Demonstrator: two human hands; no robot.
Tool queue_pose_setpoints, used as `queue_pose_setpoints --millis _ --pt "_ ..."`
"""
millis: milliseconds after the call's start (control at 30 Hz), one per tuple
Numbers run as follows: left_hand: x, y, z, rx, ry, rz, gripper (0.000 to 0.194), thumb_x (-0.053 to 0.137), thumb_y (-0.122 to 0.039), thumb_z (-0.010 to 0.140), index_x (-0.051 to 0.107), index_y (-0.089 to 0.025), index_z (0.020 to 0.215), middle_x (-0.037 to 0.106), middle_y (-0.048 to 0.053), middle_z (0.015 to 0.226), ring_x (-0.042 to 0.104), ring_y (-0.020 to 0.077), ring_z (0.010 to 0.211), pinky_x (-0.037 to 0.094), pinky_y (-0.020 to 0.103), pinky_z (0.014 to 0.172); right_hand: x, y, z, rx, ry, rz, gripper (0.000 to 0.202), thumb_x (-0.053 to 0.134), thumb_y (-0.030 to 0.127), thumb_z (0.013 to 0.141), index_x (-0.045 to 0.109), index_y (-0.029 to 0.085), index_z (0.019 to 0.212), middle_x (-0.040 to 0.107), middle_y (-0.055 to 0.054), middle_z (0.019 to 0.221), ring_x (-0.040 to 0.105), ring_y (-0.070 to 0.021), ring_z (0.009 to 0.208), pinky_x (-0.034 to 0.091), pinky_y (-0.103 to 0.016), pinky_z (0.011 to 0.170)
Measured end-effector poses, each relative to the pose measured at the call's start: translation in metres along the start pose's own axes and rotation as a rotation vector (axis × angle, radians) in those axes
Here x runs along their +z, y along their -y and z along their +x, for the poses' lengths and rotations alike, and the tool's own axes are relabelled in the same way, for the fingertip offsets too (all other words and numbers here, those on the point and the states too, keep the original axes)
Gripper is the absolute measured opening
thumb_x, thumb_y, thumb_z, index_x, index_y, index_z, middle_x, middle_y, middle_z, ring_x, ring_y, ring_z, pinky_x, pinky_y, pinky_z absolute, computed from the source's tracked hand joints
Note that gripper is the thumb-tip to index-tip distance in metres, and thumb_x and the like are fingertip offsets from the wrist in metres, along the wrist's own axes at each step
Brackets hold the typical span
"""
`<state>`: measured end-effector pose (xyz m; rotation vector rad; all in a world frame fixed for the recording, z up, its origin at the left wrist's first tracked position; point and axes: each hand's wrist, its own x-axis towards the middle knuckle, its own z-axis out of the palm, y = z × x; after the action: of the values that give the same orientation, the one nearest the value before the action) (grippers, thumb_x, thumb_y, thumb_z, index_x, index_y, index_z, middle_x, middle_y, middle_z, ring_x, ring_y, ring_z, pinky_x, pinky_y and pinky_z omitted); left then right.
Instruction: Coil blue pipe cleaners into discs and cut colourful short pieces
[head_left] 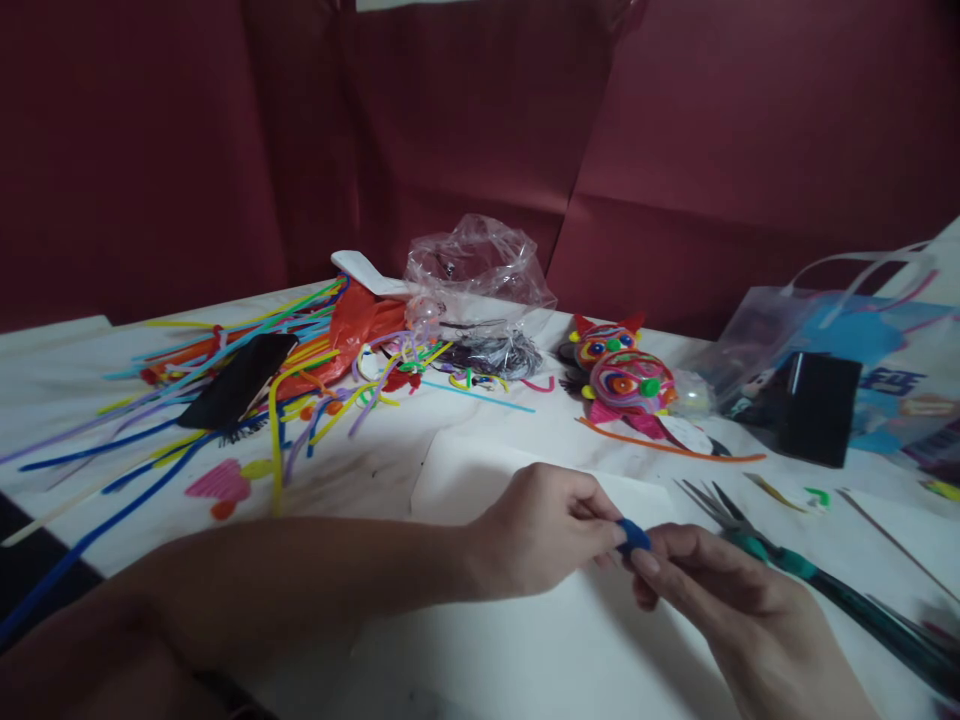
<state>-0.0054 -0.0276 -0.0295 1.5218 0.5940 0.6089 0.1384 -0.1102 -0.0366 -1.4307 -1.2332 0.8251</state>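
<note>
Currently pinching a small, rounded, dark-blue piece (634, 538) above a white sheet (480, 650), with the left hand (536, 530) closed on one edge by thumb and fingers and with the right hand (739, 590) gripping the opposite edge; perhaps soft clay, though too blurred to tell. Just beside the right hand, see a metal-bladed tool with green-and-black handles (796, 563). Beyond both hands, find a thin orange strip (675, 447) and two round, multicoloured faces with green noses (628, 382). Farther left, note bright fuzzy stems (289, 400) around a shiny red-orange wrapper (364, 322), near a crumpled clear plastic bag (480, 262).
</note>
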Motion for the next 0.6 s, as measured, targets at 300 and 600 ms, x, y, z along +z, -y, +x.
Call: queue_pose_setpoints --millis 300,600 --pt "0.005 -0.005 -0.003 -0.095 -0.002 -0.025 0.007 0.052 -0.02 0.069 0.051 -0.014 0.066 0.052 -0.002 0.055 0.051 0.0083 0.049 0.039 0.021 0.047 0.001 -0.003 -0.004 -0.005 0.007 -0.131 0.028 0.06 0.045 0.073 0.062 0.021 0.06 0.055 -0.001 0.058 0.048 -0.0155 0.058 0.039 -0.02 0.05" --pt "0.005 -0.004 -0.003 -0.172 0.108 0.022 0.012 0.05 -0.023 0.07 0.049 -0.015 0.062 0.053 -0.002 0.058 0.051 0.0069 0.047 0.036 0.018 0.044 -0.002 -0.008 -0.003 0.007 0.011 0.01 0.029 0.059 0.046 0.075 0.06 0.02 0.061 0.056 -0.002 0.058 0.05 -0.017 0.057 0.043 -0.024 0.052"
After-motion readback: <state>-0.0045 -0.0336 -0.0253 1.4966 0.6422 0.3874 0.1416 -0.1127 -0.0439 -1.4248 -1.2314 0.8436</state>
